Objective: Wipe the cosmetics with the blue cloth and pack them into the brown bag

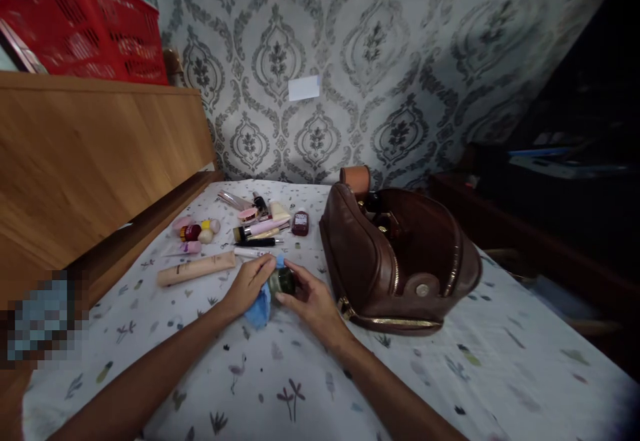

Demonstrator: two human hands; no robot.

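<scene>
Between my two hands is a small dark green glass jar (283,282), held just above the printed cloth. My left hand (251,284) is closed on a blue cloth (259,311) and presses it against the jar's left side. From the right, the fingers of my right hand (316,297) curve round the jar. Beyond my left hand lies a beige squeeze tube (197,269), with a white pen-like tube (250,252) near my fingertips. To the right of my hands stands a brown leather bag (360,261), unzipped, with dark items inside.
Makeup items, among them a pink tube (267,226), a black pencil (259,242) and a dark red bottle (301,223), lie toward the wall. Several small bottles (191,233) are grouped at left. A wooden cabinet (100,154) carries a red basket (85,24).
</scene>
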